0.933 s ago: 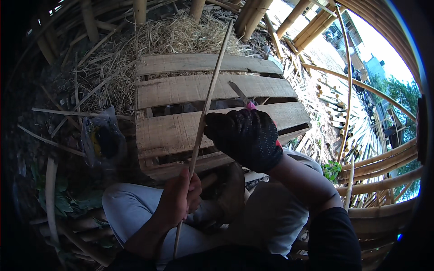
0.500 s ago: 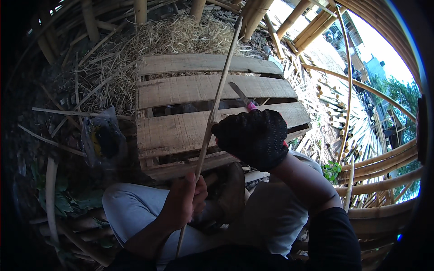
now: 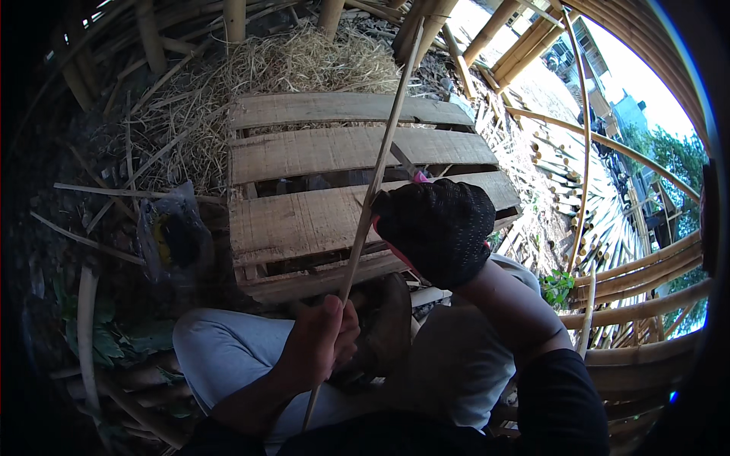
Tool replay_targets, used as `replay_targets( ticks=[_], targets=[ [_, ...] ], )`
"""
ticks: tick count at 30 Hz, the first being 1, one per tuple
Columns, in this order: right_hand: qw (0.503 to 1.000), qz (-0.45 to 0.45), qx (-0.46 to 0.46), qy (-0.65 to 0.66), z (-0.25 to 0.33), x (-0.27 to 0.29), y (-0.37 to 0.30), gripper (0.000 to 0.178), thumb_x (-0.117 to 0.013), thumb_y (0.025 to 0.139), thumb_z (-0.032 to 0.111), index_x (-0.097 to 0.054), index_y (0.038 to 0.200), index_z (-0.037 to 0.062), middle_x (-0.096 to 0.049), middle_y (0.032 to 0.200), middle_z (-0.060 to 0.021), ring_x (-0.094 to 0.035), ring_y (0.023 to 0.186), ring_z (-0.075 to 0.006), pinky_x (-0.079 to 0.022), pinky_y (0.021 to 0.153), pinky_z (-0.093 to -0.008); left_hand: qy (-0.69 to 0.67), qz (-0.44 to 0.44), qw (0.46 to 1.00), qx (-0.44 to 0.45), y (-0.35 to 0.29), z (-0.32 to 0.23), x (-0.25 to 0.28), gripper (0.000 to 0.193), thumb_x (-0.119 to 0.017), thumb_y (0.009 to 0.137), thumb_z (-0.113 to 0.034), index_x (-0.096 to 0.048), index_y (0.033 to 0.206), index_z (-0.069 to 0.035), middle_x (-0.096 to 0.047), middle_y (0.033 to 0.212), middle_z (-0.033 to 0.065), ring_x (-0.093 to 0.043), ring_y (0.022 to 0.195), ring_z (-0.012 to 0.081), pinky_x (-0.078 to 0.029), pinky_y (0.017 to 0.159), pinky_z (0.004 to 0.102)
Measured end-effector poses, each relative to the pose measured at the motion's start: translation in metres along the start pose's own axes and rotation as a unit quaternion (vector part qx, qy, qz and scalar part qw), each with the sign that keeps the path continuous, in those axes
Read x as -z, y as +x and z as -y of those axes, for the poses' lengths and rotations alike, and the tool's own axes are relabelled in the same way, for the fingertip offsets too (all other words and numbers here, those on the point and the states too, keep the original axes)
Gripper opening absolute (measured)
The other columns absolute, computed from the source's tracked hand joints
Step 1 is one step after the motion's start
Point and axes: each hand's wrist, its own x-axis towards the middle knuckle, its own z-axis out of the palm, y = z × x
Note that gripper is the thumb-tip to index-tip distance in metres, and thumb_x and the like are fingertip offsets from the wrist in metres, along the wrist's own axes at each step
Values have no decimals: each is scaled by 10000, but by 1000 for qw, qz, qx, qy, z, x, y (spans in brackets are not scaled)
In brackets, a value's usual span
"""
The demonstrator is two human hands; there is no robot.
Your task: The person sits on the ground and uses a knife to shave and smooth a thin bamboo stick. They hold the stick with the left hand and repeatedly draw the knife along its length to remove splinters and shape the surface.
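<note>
A long thin bamboo strip [image 3: 389, 133] slants from my lap up past the wooden pallet [image 3: 296, 220]. My bare left hand [image 3: 321, 342] is closed round its lower part, thumb along the strip. My right hand [image 3: 437, 232], in a black glove with red edging, is closed on a knife [image 3: 404, 159] with a pink handle. The blade points up and left, and its tip lies behind the strip. The gloved thumb rests against or right beside the strip; the exact contact is hard to see.
Dry straw shavings [image 3: 304, 64] heap behind the pallet. A clear plastic bag [image 3: 175, 235] with dark and yellow contents lies left of it. Cut bamboo pieces [image 3: 601, 235] are piled at the right, beyond bamboo rails [image 3: 639, 308]. A brown boot [image 3: 388, 319] shows between my legs.
The strip's upper end has shifted to the right. Both hands have moved slightly right with it, the left also a little lower. The grips look the same.
</note>
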Motion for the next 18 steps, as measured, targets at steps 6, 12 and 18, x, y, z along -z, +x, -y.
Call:
replay_targets(
  ticks=[6, 12, 18],
  targets=[
    [932, -115, -342, -35, -110, 23, 15, 356, -633, 958, 345, -660, 741, 65, -591, 644, -58, -561, 572, -152, -425, 548, -317, -3, 2, 998, 58, 2, 44, -12, 450, -388, 1060, -466, -434, 798, -103, -275, 560, -66, -263, 423, 29, -238, 395, 230],
    [857, 209, -294, 368, -80, 18, -13, 307, -629, 970, 288, -718, 886, 7, -691, 749, -65, -609, 661, -120, -492, 652, -279, 3, -30, 999, 33, 11, 5, 19, 556, -329, 1019, -617, -367, 746, -135, -276, 515, -53, -258, 379, 51, -211, 359, 247],
    [752, 377, 254, 477, -38, -3, -20, 340, -591, 974, 342, -698, 1068, 34, -711, 933, -83, -676, 843, -188, -535, 756, -323, -48, -71, 996, -6, 1, -11, 32, 551, -332, 1014, -629, -348, 721, -163, -275, 458, -56, -224, 317, 44, -186, 338, 220]
  ],
)
